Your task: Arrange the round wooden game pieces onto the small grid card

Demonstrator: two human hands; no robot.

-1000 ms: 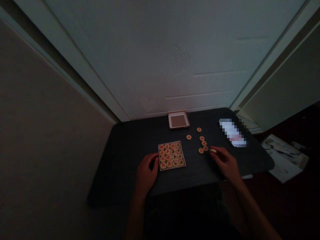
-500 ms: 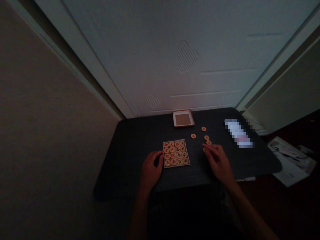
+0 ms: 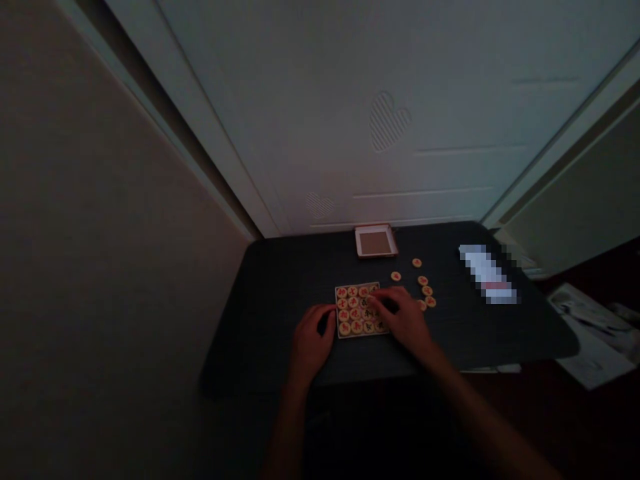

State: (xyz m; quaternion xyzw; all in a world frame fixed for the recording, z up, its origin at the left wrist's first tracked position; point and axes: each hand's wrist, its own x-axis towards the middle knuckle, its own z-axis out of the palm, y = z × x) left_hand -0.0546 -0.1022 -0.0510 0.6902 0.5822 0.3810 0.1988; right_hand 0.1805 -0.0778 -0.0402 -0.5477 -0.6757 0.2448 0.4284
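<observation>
A shallow square box [image 3: 363,335] on the dark table is filled with rows of round Chinese chess pieces [image 3: 357,327], some marked in red and some in black. My left hand [image 3: 311,339] has its curved fingers and thumb against the box's left edge, holding it. Over the box's right part, my right hand [image 3: 404,320] pinches a Chinese chess piece at its fingertips, mostly hidden by the fingers. Several loose pieces lie to the right of the box, among them a red-marked one [image 3: 396,276]; one is partly covered by my right hand.
A second shallow box part [image 3: 376,244], like a lid, lies near the back edge of the dark table [image 3: 280,280]. A phone-like pixelated object [image 3: 487,273] is at the right. Behind rises a white door [image 3: 300,120] with heart reliefs; papers [image 3: 595,340] lie lower right.
My right hand has moved left from the loose pieces to over the box. My left hand stays at the box's edge. The whole view has shifted slightly.
</observation>
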